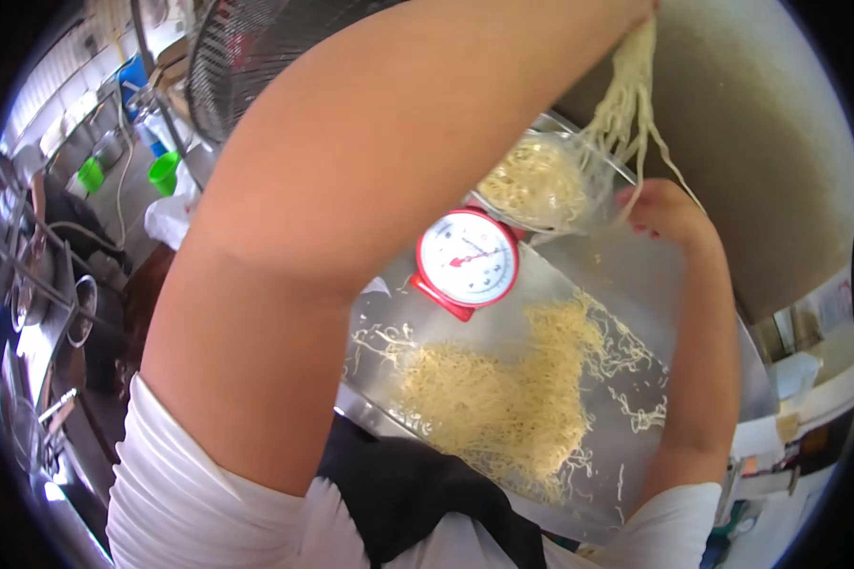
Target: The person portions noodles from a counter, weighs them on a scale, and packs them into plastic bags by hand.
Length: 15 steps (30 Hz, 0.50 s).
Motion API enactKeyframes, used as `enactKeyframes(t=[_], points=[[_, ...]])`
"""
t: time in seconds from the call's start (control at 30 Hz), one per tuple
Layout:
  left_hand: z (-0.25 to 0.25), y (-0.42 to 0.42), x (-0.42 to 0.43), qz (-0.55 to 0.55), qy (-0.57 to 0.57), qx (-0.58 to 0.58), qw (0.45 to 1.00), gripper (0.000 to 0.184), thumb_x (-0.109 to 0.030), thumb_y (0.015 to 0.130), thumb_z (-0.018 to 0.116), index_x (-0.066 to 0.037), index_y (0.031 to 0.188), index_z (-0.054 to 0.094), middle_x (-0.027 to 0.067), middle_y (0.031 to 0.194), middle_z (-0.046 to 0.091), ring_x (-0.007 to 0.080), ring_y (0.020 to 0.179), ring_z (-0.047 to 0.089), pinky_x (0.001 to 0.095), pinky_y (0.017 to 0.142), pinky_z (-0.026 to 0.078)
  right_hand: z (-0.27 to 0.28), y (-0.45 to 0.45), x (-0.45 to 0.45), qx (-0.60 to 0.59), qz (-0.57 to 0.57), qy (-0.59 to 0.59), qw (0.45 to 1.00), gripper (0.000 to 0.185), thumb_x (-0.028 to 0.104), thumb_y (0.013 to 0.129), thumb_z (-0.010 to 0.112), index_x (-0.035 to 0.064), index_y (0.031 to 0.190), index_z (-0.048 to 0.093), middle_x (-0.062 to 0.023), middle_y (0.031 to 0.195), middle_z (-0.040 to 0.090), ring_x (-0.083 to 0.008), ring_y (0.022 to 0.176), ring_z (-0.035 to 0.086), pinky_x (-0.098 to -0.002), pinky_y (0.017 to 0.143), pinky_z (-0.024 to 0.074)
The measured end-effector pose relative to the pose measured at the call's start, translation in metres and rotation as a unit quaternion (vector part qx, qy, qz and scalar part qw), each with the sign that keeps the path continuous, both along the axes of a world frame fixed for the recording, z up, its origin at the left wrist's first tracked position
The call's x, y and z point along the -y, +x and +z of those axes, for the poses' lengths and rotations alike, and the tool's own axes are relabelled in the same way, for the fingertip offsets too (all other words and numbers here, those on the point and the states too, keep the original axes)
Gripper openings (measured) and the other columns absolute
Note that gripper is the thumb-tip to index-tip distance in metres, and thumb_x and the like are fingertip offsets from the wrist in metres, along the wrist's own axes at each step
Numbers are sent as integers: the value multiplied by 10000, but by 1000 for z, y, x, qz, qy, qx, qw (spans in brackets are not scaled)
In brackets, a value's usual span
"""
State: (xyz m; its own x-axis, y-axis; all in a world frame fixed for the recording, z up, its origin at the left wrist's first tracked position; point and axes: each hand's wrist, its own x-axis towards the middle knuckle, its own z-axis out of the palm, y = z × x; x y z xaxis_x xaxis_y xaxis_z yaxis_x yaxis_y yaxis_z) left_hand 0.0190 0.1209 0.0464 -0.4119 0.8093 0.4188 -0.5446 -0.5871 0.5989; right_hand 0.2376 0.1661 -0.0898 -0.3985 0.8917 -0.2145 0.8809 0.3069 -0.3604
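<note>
And here's the white top (337, 531), short-slvd: L sleeve (185, 474) bunched in soft folds w/ a curved hem, R sleeve (678, 522) smoother. Black cloth (413, 493) across the front, approx. apron-like, narrowing to a pt. R hand (674, 218) bare, forearm too.

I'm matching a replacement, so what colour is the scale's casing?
The scale is red, clearest in the head view.

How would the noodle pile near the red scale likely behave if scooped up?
The noodle pile is probably floppy: the raised strands hang limp. It would likely lift in tangled clumps, since its strands overlap. Some may drop off, as scattered bits lie beside it.
</note>
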Motion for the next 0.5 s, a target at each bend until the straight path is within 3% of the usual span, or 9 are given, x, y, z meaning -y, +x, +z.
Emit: enactKeyframes(t=[0.17, 0.3, 0.4, 0.47, 0.5], points=[[10, -3, -27, -130, -38, 20, 991, 225, -241, 826, 491, -135, 628, 508, 44, 546, 490, 177, 412, 415, 333, 392, 321, 3, 7, 25, -235, -22, -13, 972, 359, 174, 807, 663, 125, 1159, 609, 19, 951, 648, -80, 758, 597, -257, 619, 465], [17, 0, -2, -109, -33, 13, 993, 220, -231, 828, 471, -140, 631, 504, 39, 536, 473, 178, 405, 411, 335, 388, 318, 1, -29, 66, -512, 45, -37, 857, 422, 205, 839, 659, 99, 1235, 561, -6, 1073, 627, -91, 780, 600, -230, 621, 461], [27, 3, 4, -128, 3, -4, 992, 214, -238, 840, 469, -143, 653, 514, 34, 545, 475, 173, 413, 410, 337, 394, 326, -7, -68, 70, -504, 63, 30, 861, 432, 291, 914, 579, 65, 1274, 502, -29, 1089, 616, -87, 762, 603, -206, 626, 457], [31, -6, -1, -148, 75, 6, 986, 209, -230, 847, 478, -138, 666, 528, 33, 555, 487, 175, 417, 420, 331, 397, 334, -10, -86, 64, -469, 59, -14, 881, 333, 290, 943, 536, 56, 1179, 556, -41, 1026, 633, -98, 733, 599, -220, 590, 460], [30, -10, -3, -160, 113, 12, 981, 206, -226, 851, 483, -135, 672, 534, 33, 559, 493, 176, 418, 424, 329, 399, 338, -14, -89, 52, -412, 64, -24, 909, 297, 326, 938, 540, 60, 1057, 595, -38, 872, 627, -105, 672, 578, -232, 541, 450]])
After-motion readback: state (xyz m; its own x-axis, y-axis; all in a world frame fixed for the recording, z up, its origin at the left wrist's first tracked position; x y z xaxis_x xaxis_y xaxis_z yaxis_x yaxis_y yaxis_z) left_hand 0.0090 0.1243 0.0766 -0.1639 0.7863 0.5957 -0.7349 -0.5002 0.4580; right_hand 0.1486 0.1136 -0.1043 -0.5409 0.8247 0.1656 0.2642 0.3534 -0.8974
